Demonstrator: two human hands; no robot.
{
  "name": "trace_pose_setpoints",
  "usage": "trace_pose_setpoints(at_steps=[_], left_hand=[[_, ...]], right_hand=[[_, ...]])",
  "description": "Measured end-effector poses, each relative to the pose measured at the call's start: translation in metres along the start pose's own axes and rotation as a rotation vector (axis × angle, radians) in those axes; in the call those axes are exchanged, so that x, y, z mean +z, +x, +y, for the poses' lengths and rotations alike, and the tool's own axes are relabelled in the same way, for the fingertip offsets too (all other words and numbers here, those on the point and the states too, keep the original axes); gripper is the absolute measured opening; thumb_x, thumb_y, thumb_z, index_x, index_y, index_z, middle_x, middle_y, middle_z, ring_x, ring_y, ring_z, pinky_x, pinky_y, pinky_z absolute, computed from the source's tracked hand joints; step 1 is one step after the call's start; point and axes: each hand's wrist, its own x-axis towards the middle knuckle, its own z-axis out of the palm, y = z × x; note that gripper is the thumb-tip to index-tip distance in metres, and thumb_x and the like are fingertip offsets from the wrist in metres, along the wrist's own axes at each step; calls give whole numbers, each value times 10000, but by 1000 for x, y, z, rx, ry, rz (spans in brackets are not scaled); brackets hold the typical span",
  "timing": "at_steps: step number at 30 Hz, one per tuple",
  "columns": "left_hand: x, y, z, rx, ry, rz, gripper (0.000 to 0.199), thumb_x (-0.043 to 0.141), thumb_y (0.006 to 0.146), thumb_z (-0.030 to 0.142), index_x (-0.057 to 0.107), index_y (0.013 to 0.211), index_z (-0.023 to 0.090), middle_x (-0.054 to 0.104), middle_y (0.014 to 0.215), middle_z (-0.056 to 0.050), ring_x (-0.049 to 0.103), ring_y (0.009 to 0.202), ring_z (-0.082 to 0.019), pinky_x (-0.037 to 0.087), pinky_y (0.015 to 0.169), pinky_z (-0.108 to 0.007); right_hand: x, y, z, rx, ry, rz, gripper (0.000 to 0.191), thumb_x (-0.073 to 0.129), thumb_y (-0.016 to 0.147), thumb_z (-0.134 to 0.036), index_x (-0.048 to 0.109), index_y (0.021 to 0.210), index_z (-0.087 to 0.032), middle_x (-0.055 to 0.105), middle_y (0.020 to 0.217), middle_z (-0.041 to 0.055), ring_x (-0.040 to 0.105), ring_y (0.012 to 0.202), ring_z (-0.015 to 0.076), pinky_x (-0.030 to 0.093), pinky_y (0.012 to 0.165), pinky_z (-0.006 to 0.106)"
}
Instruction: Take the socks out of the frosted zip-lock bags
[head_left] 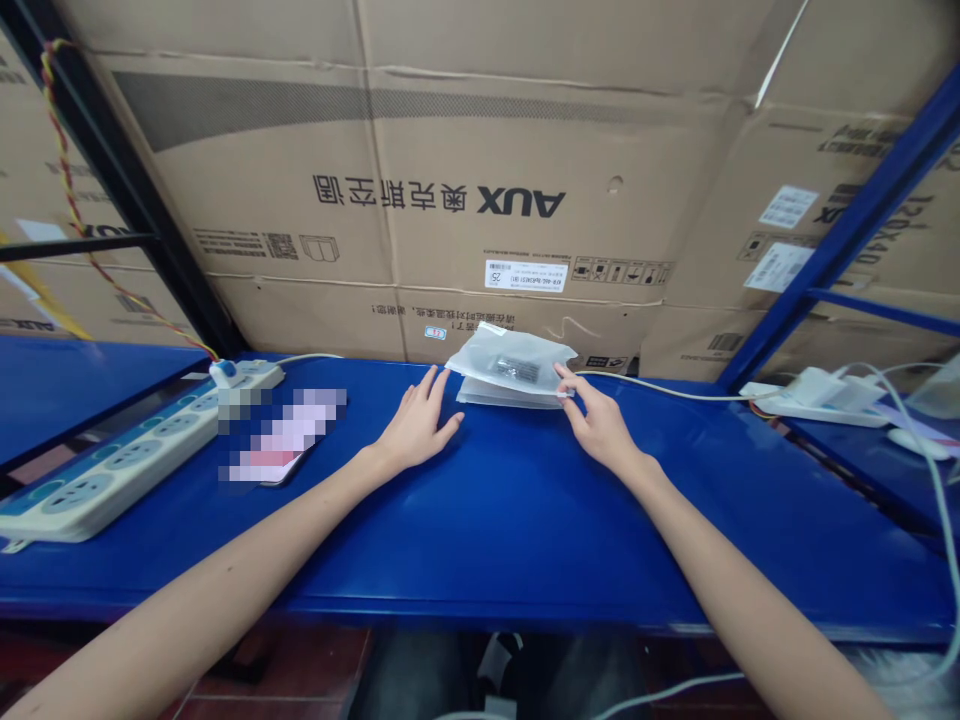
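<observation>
The right hand has the right end of a frosted plastic bag pinched between thumb and fingers, close to the bag's lower right corner. The left hand grips nothing: its fingers are extended, the thumb stands apart, and the fingertips reach up just beside the bag's left corner; whether they touch it I cannot tell.

The bag is milky white and translucent, wider than it is tall, with a wrinkled, slightly bowed face and a paler, shinier patch along its upper left edge. Through the film, right of the middle, shows a small dark bundle with light glints across it; what it is cannot be made out. Under the bag's lower edge lies another whitish translucent layer, either a second bag or the back of the same one.

The bag is at the rear of a glossy blue worktop, in front of a large brown cardboard carton whose AUX lettering is upside down. A white cable runs along the back edge, from near the right hand to a white power strip with plugged-in adapters. Well left of the left hand lie a smartphone, its screen pixelated, and a long multi-socket power strip, set slantwise.
</observation>
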Motion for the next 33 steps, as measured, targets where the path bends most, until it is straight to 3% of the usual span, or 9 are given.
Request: trace_pose_setpoints(at_steps=[8,10,12,14,19,25,28,30,33], left_hand=[[-23,8,2,199,-39,605,729,641,861,354,264,1448,143,313,1508,-233,338,1400,-327,383,1094,-514],[-26,9,-2,245,-32,627,636,631,869,275,343,1425,167,455,1430,-194,443,1335,-308,415,1069,-514],[-27,10,-7,365,-3,575,426,588,893,197,504,1310,208,634,1242,-125,582,1194,-273,444,1036,-517],[-27,11,-13,488,18,535,280,558,910,161,605,1179,225,710,1093,-85,669,1037,-244,493,972,-504],[-32,11,-15,603,-14,558,160,589,905,167,675,1026,229,743,1016,-64,708,920,-219,563,822,-423],[-37,3,10,671,-138,606,152,623,844,130,685,947,223,756,932,-40,714,878,-193,584,766,-346],[-39,-9,35,687,-261,530,89,631,816,173,682,864,229,752,846,-10,709,755,-167,584,696,-307],[-44,-18,52,739,-384,327,95,607,825,210,684,880,215,745,814,-18,706,722,-162,577,659,-284],[-51,-26,70,768,-537,-51,242,562,868,310,686,1036,189,733,1035,-74,707,914,-198,584,783,-303]], right_hand=[[4,-1,-6,63,188,-8,96,434,963,-326,491,985,-253,656,1252,118,598,1198,257,499,895,353],[5,-2,-9,54,198,-50,98,436,959,-328,489,983,-250,675,1212,110,622,1162,262,504,872,351],[5,-2,-12,43,203,-103,94,431,957,-318,487,970,-244,685,1187,111,638,1130,266,504,856,354],[4,-2,-14,40,200,-140,96,427,954,-308,491,958,-238,698,1147,111,665,1060,262,507,827,349],[2,-2,-14,21,118,-166,122,441,948,-315,530,963,-233,709,1032,76,680,904,229,491,775,315],[3,-3,-11,-18,29,-236,123,479,918,-263,569,997,-236,704,1001,55,671,878,222,487,773,324],[3,-3,-9,-29,-3,-244,143,508,876,-205,590,989,-234,708,1003,45,672,877,221,499,785,335],[3,-4,-9,-57,-22,-255,179,513,853,-160,604,988,-236,711,1019,42,672,912,221,507,809,344],[4,-5,-10,-123,-60,-276,219,510,843,-129,629,992,-238,710,1058,55,662,986,229,514,861,376]])
